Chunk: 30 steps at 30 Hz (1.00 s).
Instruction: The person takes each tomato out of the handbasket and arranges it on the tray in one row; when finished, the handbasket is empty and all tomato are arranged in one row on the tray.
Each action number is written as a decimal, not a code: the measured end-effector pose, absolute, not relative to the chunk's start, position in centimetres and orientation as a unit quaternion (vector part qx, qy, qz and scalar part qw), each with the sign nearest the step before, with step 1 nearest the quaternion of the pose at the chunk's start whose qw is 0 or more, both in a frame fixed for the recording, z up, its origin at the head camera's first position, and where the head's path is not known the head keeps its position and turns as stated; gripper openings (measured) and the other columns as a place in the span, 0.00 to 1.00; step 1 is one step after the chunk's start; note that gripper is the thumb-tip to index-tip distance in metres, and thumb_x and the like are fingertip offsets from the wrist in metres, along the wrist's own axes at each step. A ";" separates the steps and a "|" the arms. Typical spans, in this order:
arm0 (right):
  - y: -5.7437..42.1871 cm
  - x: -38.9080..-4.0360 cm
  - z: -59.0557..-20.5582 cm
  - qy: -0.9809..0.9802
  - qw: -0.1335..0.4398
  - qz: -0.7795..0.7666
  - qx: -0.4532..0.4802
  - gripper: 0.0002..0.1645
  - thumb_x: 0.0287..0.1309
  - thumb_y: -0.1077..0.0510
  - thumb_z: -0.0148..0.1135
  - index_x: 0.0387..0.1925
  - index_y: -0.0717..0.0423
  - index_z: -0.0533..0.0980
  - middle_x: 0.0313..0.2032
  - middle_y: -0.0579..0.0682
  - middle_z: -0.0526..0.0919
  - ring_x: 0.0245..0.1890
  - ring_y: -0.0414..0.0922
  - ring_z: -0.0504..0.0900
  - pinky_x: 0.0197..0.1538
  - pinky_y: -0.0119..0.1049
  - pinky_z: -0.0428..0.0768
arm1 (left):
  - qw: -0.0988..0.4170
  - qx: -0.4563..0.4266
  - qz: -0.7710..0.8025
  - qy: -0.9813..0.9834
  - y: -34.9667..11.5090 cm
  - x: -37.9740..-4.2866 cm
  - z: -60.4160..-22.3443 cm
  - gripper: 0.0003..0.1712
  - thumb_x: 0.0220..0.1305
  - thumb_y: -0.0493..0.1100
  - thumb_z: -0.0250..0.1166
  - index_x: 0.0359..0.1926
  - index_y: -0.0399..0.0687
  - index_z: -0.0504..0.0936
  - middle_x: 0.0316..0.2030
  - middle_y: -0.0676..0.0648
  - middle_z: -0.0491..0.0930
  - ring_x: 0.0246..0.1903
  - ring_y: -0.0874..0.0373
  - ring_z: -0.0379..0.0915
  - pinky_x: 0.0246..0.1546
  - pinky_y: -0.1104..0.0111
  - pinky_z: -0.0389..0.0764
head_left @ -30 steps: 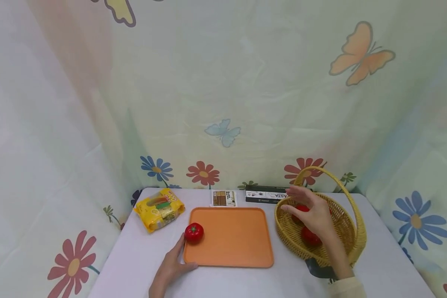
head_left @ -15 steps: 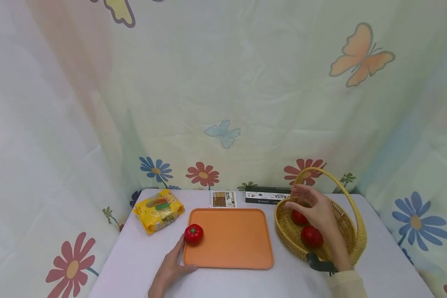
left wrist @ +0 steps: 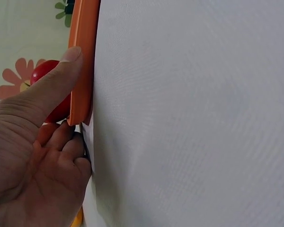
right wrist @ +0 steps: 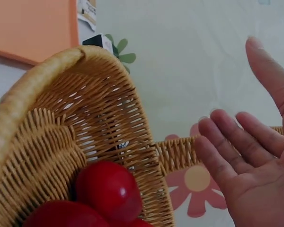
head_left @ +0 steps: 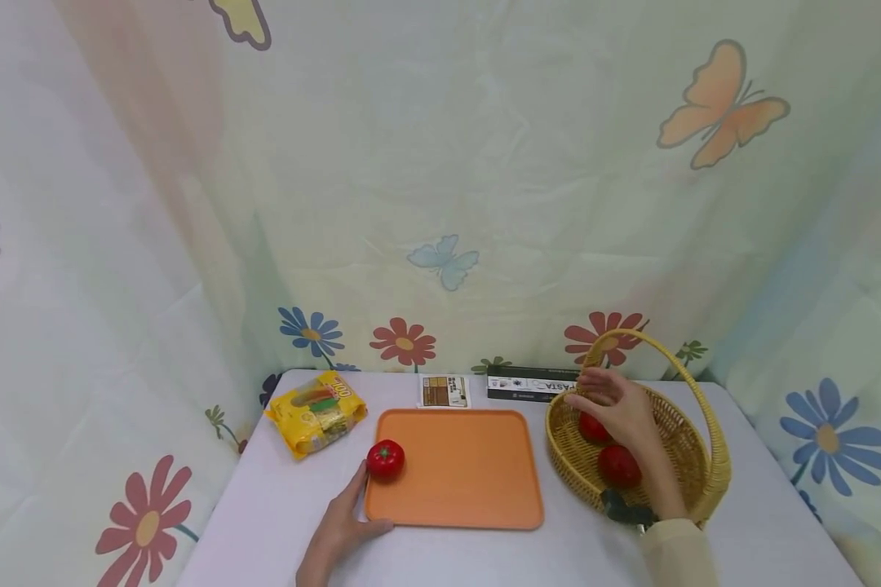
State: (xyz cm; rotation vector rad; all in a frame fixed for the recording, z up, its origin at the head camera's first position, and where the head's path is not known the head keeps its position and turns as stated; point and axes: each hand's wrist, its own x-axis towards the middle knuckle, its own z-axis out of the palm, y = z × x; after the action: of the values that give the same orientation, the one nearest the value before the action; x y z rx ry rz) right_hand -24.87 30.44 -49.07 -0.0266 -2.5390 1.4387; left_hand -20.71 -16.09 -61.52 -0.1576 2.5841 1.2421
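Observation:
An orange tray [head_left: 470, 473] lies on the table with a red tomato [head_left: 386, 460] at its left edge. My left hand [head_left: 340, 523] spans the tray's near left corner, thumb straight along the near rim and fingers by the left side, close to the tomato. Over the wicker basket [head_left: 574, 469] on the right, my right hand [head_left: 626, 414] hovers with thumb and fingers spread apart. Nothing is between them. Inside the basket are red tomatoes [right wrist: 108, 191], partly hidden by the hand and forearm in the head view; the right wrist view shows them against the woven wall.
A yellow food packet [head_left: 318, 414] lies left of the tray. Behind the tray is a small printed packet [head_left: 444, 391], and a black and white pasta box [head_left: 529, 383] sits behind the basket. The basket's tall handle [head_left: 693, 383] arches up on the right. A patterned curtain hangs behind.
My right hand has shifted slightly down and right over the basket, uncovering more of the tomatoes. The left hand, the tray and its tomato stay as they were; the head view shifts slightly.

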 end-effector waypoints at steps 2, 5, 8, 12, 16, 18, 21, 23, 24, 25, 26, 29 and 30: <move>30.5 -25.4 -49.1 -0.866 0.097 0.491 -0.012 0.43 0.68 0.44 0.75 0.73 0.64 0.72 0.63 0.69 0.82 0.63 0.64 0.83 0.53 0.10 0.77 | 0.132 -0.057 0.428 0.892 -16.2 -20.7 -61.5 0.70 0.48 0.52 0.88 0.86 0.49 0.57 0.81 0.36 0.63 0.78 0.27 0.57 0.73 0.30 0.67; 30.8 -26.1 -49.1 -0.867 0.080 0.492 -0.014 0.46 0.67 0.42 0.76 0.73 0.65 0.71 0.64 0.69 0.81 0.64 0.64 0.83 0.52 0.11 0.78 | 0.129 -0.052 0.437 0.888 -16.1 -20.6 -61.5 0.69 0.49 0.51 0.89 0.86 0.49 0.57 0.81 0.36 0.64 0.78 0.27 0.57 0.73 0.29 0.66; 31.5 -26.6 -49.1 -0.873 0.071 0.483 -0.019 0.48 0.67 0.41 0.76 0.73 0.68 0.70 0.65 0.71 0.80 0.64 0.65 0.83 0.53 0.17 0.83 | 0.131 -0.038 0.456 0.879 -16.0 -20.5 -61.6 0.69 0.49 0.51 0.88 0.86 0.48 0.57 0.81 0.36 0.63 0.79 0.27 0.56 0.74 0.29 0.65; 31.9 -26.9 -49.5 -0.886 0.063 0.459 -0.023 0.49 0.67 0.41 0.76 0.74 0.69 0.68 0.65 0.71 0.80 0.64 0.66 0.82 0.61 0.39 0.89 | 0.129 -0.024 0.466 0.875 -16.0 -20.5 -61.7 0.69 0.50 0.51 0.88 0.86 0.47 0.57 0.81 0.36 0.63 0.79 0.28 0.55 0.75 0.30 0.64; 31.6 -27.2 -50.2 -0.888 0.061 0.457 -0.011 0.47 0.68 0.44 0.75 0.74 0.70 0.68 0.65 0.71 0.80 0.64 0.66 0.82 0.61 0.39 0.88 | 0.123 -0.028 0.462 0.878 -16.3 -20.6 -61.6 0.69 0.49 0.51 0.89 0.86 0.47 0.57 0.81 0.36 0.63 0.79 0.28 0.56 0.75 0.31 0.65; 31.5 -27.2 -50.4 -0.885 0.059 0.461 -0.015 0.47 0.69 0.45 0.75 0.75 0.70 0.68 0.65 0.71 0.80 0.64 0.66 0.82 0.60 0.35 0.88 | 0.124 -0.028 0.457 0.880 -16.4 -20.6 -61.5 0.69 0.49 0.50 0.89 0.86 0.47 0.57 0.81 0.36 0.63 0.79 0.28 0.56 0.75 0.31 0.66; 31.6 -27.4 -50.6 -0.883 0.051 0.466 -0.031 0.47 0.69 0.44 0.74 0.75 0.70 0.67 0.67 0.72 0.79 0.66 0.67 0.80 0.64 0.38 0.87 | 0.123 -0.028 0.454 0.882 -16.4 -20.5 -61.3 0.70 0.49 0.50 0.89 0.86 0.46 0.57 0.81 0.35 0.63 0.79 0.28 0.56 0.74 0.31 0.66; 31.8 -27.5 -50.7 -0.882 0.042 0.467 -0.042 0.48 0.69 0.42 0.74 0.74 0.70 0.67 0.67 0.72 0.78 0.67 0.67 0.79 0.68 0.52 0.84 | 0.125 -0.030 0.452 0.883 -16.4 -20.4 -61.2 0.70 0.49 0.50 0.89 0.86 0.46 0.56 0.80 0.35 0.63 0.78 0.27 0.56 0.74 0.30 0.66; 32.0 -27.5 -50.7 -0.883 0.038 0.466 -0.044 0.48 0.69 0.42 0.74 0.74 0.71 0.67 0.67 0.73 0.78 0.67 0.68 0.79 0.69 0.57 0.82 | 0.126 -0.032 0.452 0.883 -16.4 -20.4 -61.2 0.70 0.49 0.50 0.89 0.86 0.46 0.56 0.81 0.35 0.63 0.78 0.27 0.56 0.74 0.30 0.66; 32.1 -27.6 -50.8 -0.883 0.034 0.467 -0.047 0.48 0.69 0.42 0.74 0.74 0.71 0.68 0.67 0.73 0.78 0.67 0.68 0.79 0.70 0.59 0.81 | 0.127 -0.033 0.451 0.883 -16.4 -20.4 -61.2 0.70 0.49 0.50 0.89 0.86 0.46 0.56 0.80 0.35 0.63 0.78 0.27 0.56 0.74 0.30 0.66; 32.3 -27.6 -50.8 -0.883 0.030 0.467 -0.051 0.49 0.69 0.41 0.73 0.73 0.72 0.68 0.67 0.73 0.78 0.67 0.68 0.78 0.71 0.60 0.80 | 0.127 -0.034 0.452 0.882 -16.4 -20.5 -61.2 0.71 0.48 0.50 0.89 0.86 0.46 0.56 0.81 0.35 0.63 0.78 0.27 0.56 0.74 0.30 0.66; 32.7 -27.8 -50.9 -0.880 0.021 0.470 -0.067 0.50 0.69 0.40 0.73 0.74 0.72 0.67 0.68 0.73 0.77 0.68 0.68 0.78 0.71 0.61 0.79 | 0.125 -0.034 0.454 0.882 -16.3 -20.6 -61.3 0.71 0.48 0.49 0.89 0.86 0.47 0.56 0.81 0.35 0.63 0.79 0.27 0.55 0.74 0.30 0.66; 33.0 -27.9 -50.9 -0.878 0.018 0.472 -0.076 0.51 0.69 0.39 0.73 0.74 0.72 0.67 0.68 0.74 0.77 0.68 0.69 0.77 0.71 0.61 0.79 | 0.124 -0.031 0.458 0.880 -16.3 -20.6 -61.4 0.71 0.48 0.48 0.89 0.86 0.46 0.55 0.81 0.35 0.62 0.79 0.28 0.55 0.75 0.31 0.65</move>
State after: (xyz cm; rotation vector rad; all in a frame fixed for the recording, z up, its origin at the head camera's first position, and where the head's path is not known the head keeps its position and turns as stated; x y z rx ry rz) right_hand -27.86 32.95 -50.86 -0.2362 -2.7271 1.4649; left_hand -20.61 -16.27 -61.38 -0.0908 2.5648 1.3351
